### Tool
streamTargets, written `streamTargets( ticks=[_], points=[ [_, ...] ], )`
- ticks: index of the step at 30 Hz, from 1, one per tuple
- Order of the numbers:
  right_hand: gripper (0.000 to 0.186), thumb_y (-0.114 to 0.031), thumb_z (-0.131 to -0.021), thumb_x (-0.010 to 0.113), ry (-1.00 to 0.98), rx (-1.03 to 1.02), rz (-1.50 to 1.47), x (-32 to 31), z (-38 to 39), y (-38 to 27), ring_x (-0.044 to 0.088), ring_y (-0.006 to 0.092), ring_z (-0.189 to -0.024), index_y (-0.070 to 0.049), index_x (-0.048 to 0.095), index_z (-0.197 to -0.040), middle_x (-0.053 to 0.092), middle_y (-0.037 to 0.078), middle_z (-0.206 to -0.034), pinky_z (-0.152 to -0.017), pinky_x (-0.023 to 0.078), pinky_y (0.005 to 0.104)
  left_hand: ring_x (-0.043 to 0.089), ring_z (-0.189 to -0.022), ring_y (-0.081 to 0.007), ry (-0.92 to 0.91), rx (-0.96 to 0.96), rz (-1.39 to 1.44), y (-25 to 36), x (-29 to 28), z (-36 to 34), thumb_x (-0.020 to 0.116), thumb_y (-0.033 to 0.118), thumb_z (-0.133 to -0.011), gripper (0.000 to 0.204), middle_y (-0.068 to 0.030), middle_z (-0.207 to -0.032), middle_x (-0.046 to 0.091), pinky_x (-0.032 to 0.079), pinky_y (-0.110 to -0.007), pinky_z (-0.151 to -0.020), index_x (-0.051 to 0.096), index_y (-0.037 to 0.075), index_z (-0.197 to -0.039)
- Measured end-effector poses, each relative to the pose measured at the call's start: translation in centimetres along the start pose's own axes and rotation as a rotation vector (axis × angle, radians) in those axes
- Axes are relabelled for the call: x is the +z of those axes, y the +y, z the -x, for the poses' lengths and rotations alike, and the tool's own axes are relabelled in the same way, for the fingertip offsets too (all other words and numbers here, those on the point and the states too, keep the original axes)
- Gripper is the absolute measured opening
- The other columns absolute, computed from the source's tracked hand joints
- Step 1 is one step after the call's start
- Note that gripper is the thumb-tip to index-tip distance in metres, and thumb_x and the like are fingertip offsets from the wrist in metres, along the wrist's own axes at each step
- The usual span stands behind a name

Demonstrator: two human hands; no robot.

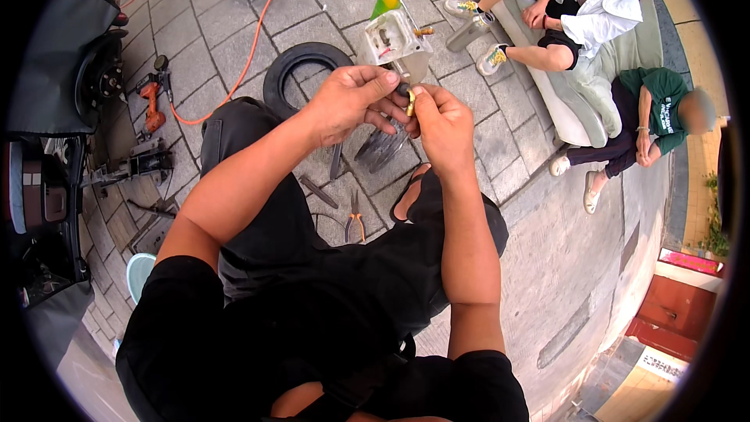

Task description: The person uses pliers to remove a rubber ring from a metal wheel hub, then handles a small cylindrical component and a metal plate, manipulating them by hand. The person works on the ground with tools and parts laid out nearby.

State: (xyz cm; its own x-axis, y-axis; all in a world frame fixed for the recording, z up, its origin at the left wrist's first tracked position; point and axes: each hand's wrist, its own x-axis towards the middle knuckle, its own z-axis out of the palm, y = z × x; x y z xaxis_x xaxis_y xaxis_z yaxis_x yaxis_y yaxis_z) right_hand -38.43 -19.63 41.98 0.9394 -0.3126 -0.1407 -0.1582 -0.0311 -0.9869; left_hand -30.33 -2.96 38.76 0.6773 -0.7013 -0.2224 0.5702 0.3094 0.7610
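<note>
Both hands meet just above the centre of the frame, forearms rising from the lower edge over black clothing. Left hand is curled shut, thumb and fingers pinching the lower end of a grey metal part that stands up from the fingers, a boxy casting with a hollow face and a small brass-coloured stub on its right side. Right hand is closed too, thumb and forefinger pinched on a small brass fitting, held touching the left fingertips right beneath the grey part. Whether the fitting is seated in the part cannot be told; the fingers cover the joint. Behind the grey part, a green bottle with a yellow cap shows at top centre, mostly hidden. On the paved ground below the hands: a black tyre lying flat, just left of the hands; a fan of flat metal tools under the wrists; orange-handled pliers lower down, near the knee. Upper left: an orange cable snaking across the paving to an orange power tool lying near a jack-like metal stand. Far left edge, a dark vehicle wheel and bodywork. Upper right: two other people seated on a pale sofa, one in white, one in a green top, well apart from the working hands. A silver flask lies on the ground by their feet.
</note>
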Motion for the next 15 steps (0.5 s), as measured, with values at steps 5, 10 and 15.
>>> streamTargets(
  ticks=[5,10,15],
  points=[
    [0.028,-0.022,-0.105,0.066,-0.024,-0.009,-0.042,0.0,-0.9,0.3,0.06,0.0075,-0.066,0.004,0.073,-0.105,0.069,0.002,-0.08,-0.058,0.049,0.0242,0.072,-0.087,-0.0156,-0.021,0.111,-0.095,0.0,-0.3,-0.5,0.07,0.025,-0.104,0.032,-0.0083,-0.1,0.072,0.067,-0.033,-0.071,0.07,-0.003,-0.121],
    [0.035,-0.028,-0.1,0.073,-0.031,-0.13,0.132,-0.4,-0.7,-0.2,0.062,0.0082,-0.07,0.006,0.073,-0.11,0.07,0.003,-0.082,-0.061,0.05,0.0237,0.073,-0.09,-0.0174,0.025,0.103,-0.053,-0.5,-0.3,-1.5,0.073,0.027,-0.102,0.035,-0.0082,-0.102,0.072,0.065,-0.035,-0.076,0.068,-0.001,-0.122],
    [0.038,-0.027,-0.096,0.076,-0.011,-0.172,0.416,-0.9,-0.9,0.6,0.069,0.0127,-0.076,0.007,0.073,-0.113,0.075,0.009,-0.087,-0.068,0.054,0.0273,0.074,-0.091,-0.0186,0.056,0.095,-0.109,-1.7,-0.4,-2.4,0.075,0.031,-0.101,0.035,-0.0096,-0.105,0.073,0.064,-0.032,-0.076,0.068,0.001,-0.118]
  ],
)
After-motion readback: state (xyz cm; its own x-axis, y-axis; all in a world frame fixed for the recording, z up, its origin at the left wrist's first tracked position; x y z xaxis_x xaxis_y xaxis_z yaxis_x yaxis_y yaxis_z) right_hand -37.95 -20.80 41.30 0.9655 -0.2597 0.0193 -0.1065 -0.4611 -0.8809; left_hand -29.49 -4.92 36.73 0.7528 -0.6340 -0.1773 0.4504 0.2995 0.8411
